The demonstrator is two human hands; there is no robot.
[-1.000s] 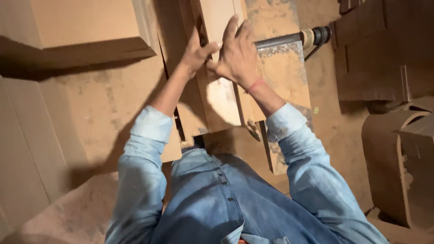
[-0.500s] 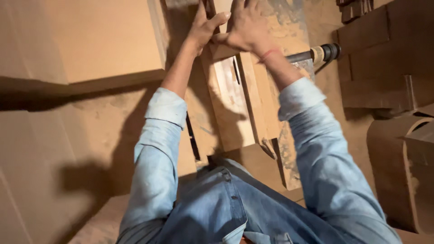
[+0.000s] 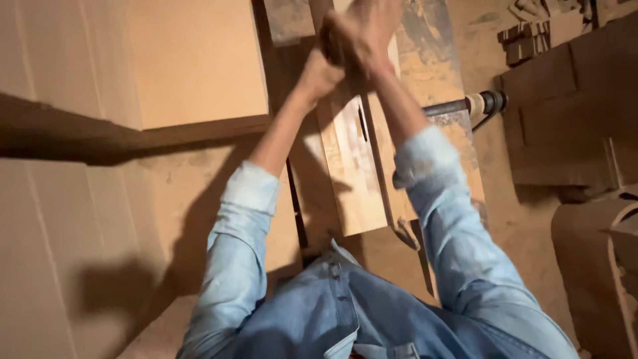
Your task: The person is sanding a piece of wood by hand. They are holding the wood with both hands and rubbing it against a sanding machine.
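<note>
- Dusty floor (image 3: 199, 193) spread under everything, tan and powdered.
- Large flat board (image 3: 193, 60) lying far left, a dark shadowed edge along its near side.
- Stacked dark boards (image 3: 565, 126) at right, a curved brown piece (image 3: 591, 266) near right.
- Blue denim sleeves (image 3: 239, 252) reaching away from the camera, cuffs pushed up the forearms.
- Long plank (image 3: 352, 173) running near to far through the centre, pale, with a dark slot down its middle; far end under the hands.
- Second plank (image 3: 438, 153) just right of it, dust-caked.
- Dark rod (image 3: 465, 105) with a pale taped band, jutting right from behind the right forearm.
- Left hand (image 3: 325, 60) raised over the plank's far end, blurred; fingers seem curled, grip impossible to make out.
- Right hand (image 3: 372, 30) pressed against the left one at the far top, blurred; fingers partly spread, hold on anything impossible to tell.
</note>
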